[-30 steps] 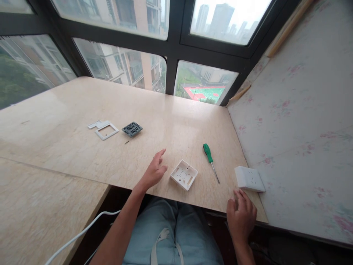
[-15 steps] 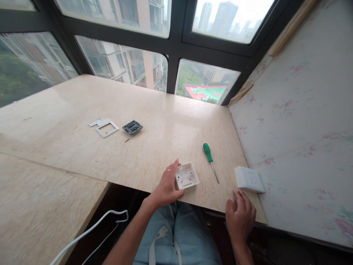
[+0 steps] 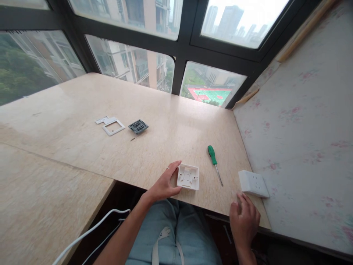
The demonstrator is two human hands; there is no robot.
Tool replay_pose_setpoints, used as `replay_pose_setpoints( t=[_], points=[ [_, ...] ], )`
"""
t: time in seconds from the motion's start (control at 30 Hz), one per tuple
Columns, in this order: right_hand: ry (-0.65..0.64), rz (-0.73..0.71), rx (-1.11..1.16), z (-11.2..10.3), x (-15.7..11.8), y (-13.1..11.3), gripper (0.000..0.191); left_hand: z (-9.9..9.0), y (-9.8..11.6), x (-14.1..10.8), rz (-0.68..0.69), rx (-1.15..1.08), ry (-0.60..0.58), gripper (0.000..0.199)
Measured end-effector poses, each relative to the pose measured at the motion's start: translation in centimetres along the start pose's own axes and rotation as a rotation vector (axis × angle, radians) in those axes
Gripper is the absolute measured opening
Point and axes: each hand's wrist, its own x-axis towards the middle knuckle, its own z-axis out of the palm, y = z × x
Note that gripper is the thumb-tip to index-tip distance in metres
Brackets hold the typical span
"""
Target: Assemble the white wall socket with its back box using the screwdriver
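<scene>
My left hand (image 3: pixel 164 183) grips a white square wall-box (image 3: pixel 188 177) by its left side, thumb at the near corner and fingers at the far one. The open face of the box points up at me, showing screw holes and knock-outs inside. Over the counter's front edge at the right, my right hand (image 3: pixel 245 215) is open, its fingers loosely bent and the thumb apart; nothing shows in it. It is closest to a white wall socket (image 3: pixel 253 183). Between the box and the socket lies a green-handled screwdriver (image 3: pixel 215 163), its tip towards me.
Further left on the marbled counter (image 3: pixel 165 117) rest a white frame (image 3: pixel 119 130) with a smaller white piece, a dark grey switch module (image 3: pixel 138 126) and a small screw (image 3: pixel 132 139). Windows border the back, a papered wall (image 3: pixel 303 154) the right. White cable (image 3: pixel 91 230) hangs at lower left.
The white wall-box has turned slightly in my left hand and now sits squarer to me. My right hand has stayed near the socket. The whole view has shifted a little.
</scene>
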Motion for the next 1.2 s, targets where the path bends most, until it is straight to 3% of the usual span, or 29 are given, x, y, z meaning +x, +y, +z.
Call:
replay_pose_setpoints(
  t=[0.13, 0.23, 0.3, 0.5, 0.6, 0.67, 0.77, 0.87, 1.03, 1.2],
  points=[
    [-0.045, 0.019, 0.04, -0.1, 0.0, 0.9, 0.052, 0.3, -0.4, -0.1, 0.045, -0.075, 0.055, 0.08],
    [-0.117, 0.182, 0.197, -0.8, 0.8, 0.1, 0.045, 0.5, -0.4, -0.2, 0.073, -0.057, 0.057, 0.077],
    [-0.133, 0.32, 0.299, -1.5, 1.9, -1.5, 0.042, 0.5, -0.2, -0.2, 0.094, 0.0, 0.048, 0.076],
    [-0.23, 0.281, 0.615, -1.5, 7.8, -9.5, 0.039, 0.8, 0.0, -0.4, 0.131, 0.127, 0.046, 0.073],
    [-0.289, 0.181, 0.728, 0.1, 11.7, -14.1, 0.037, 1.2, -0.1, -0.5, 0.107, 0.202, 0.057, 0.071],
    [-0.369, 0.039, 0.832, 1.5, 14.0, -17.3, 0.035, 1.5, -0.1, -0.5, 0.071, 0.24, 0.057, 0.072],
    [-0.589, -0.113, 0.942, 4.2, 16.4, -22.4, 0.029, 1.7, 0.2, -0.4, 0.003, 0.293, 0.042, 0.071],
    [-0.792, -0.244, 0.913, 7.0, 17.3, -27.2, 0.026, 1.8, 0.6, -0.3, 0.008, 0.341, 0.045, 0.059],
    [-0.854, -0.347, 0.775, 11.0, 18.0, -34.0, 0.044, 2.0, 0.6, -0.3, 0.041, 0.349, 0.092, 0.046],
    [-0.872, -0.322, 0.591, 14.5, 19.6, -39.0, 0.064, 2.3, 0.1, 0.0, 0.06, 0.362, 0.089, 0.021]
  ],
)
